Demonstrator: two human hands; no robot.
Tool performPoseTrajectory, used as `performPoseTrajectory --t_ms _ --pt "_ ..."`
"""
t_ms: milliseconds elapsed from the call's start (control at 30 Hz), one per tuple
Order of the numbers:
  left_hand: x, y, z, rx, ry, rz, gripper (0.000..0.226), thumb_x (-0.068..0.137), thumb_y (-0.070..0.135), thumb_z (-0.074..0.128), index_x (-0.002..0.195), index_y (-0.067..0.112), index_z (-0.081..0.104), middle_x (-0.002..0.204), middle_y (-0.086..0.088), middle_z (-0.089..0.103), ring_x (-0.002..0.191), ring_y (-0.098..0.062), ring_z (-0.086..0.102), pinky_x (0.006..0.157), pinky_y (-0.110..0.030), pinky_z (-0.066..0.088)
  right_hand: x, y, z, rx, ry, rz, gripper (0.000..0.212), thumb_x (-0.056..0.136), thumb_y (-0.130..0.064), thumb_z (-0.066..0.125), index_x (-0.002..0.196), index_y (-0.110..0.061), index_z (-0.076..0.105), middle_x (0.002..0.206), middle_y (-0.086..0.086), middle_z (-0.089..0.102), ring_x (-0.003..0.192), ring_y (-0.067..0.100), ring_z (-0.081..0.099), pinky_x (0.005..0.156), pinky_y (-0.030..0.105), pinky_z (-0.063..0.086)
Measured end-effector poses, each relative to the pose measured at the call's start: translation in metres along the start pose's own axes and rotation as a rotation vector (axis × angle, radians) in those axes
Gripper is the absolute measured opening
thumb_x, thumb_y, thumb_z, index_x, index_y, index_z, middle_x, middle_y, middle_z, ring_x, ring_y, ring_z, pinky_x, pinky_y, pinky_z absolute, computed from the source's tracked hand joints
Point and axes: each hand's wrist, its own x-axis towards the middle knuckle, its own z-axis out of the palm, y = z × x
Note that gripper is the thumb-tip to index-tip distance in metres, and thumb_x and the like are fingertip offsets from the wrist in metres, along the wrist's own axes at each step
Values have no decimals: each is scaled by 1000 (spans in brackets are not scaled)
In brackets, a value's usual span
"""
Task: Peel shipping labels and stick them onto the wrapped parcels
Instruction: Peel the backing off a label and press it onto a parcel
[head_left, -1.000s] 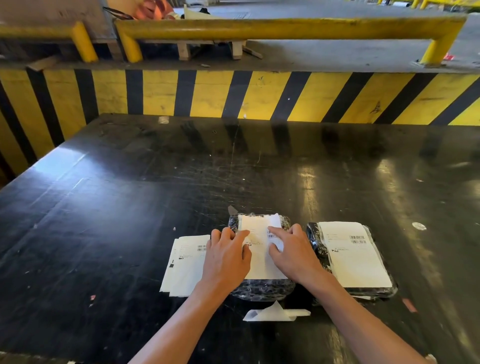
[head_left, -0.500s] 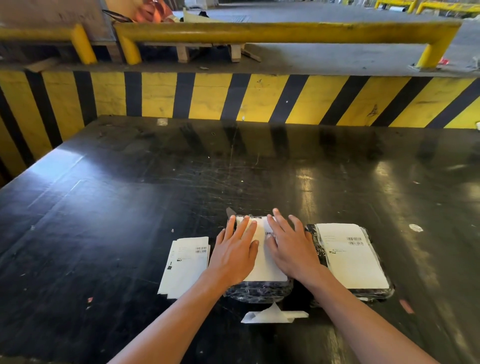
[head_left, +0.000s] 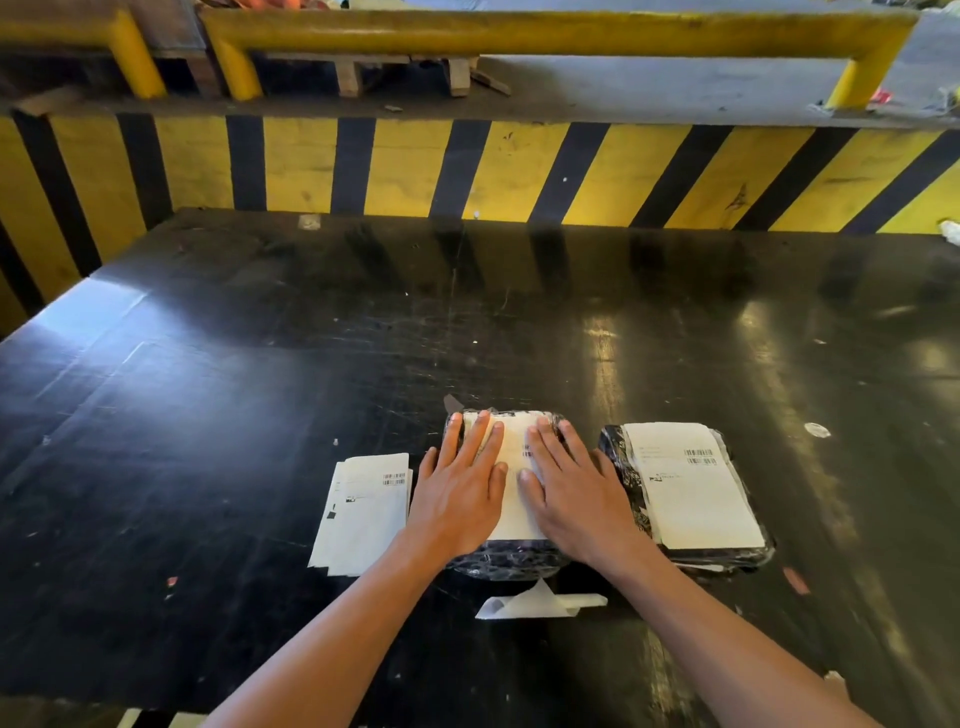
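Two dark plastic-wrapped parcels lie side by side near the front of the black table. The middle parcel (head_left: 506, 561) carries a white shipping label (head_left: 514, 467). My left hand (head_left: 460, 493) and my right hand (head_left: 574, 493) both lie flat on that label, fingers stretched forward, holding nothing. The right parcel (head_left: 621, 467) has its own white label (head_left: 691, 488) stuck on top. A small stack of loose labels (head_left: 363, 512) rests on the table just left of my left hand.
A crumpled strip of peeled backing paper (head_left: 537, 605) lies in front of the middle parcel. The black table (head_left: 260, 389) ends at a yellow-and-black striped barrier (head_left: 415, 166) with yellow rails (head_left: 519, 31) behind. Small paper scraps (head_left: 816, 429) dot the right side.
Both hands have slid forward along the middle parcel's label and flattened out, fingers now reaching its far edge. The parcels and label stack stayed put.
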Motion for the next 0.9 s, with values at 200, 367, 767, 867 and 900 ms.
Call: performPoseTrajectory --t_ms 200,367,767,867,900 --pt "-1 -1 3 -17 22 -7 57 103 46 11 156 32 1 166 12 -8 151 -18 -17 123 -53 10 -24 1 3 77 -24 95 63 103 -50 16 158 -24 -2 166 -8 -10 152 17 -13 124 45 8" --pt "0 -2 4 0 33 -4 56 103 45 11 157 31 2 166 11 -8 152 -20 -16 123 -53 13 -33 -6 0 27 -54 -47 62 104 -50 15 158 -26 -3 165 -11 -12 150 13 -21 124 47 8" --pt "1 -1 2 22 3 -11 57 103 45 13 157 30 1 166 10 -9 152 -21 -16 121 -57 16 -59 3 4 -12 -26 -83 64 103 -54 16 158 -28 -2 164 -13 -13 149 9 -21 123 40 4" --pt "0 -1 1 26 1 -11 57 103 46 11 157 30 1 166 10 -8 152 -21 -15 121 -57 17 -69 3 15 -31 -6 -171 65 102 -56 19 157 -30 -6 163 -14 -17 148 9 -25 123 42 -1" --pt "0 -1 1 28 5 -10 58 102 47 11 157 30 2 166 10 -8 152 -21 -15 121 -57 17 -73 7 18 -48 4 -195 66 102 -56 18 157 -30 -7 163 -14 -18 148 9 -26 123 42 -2"
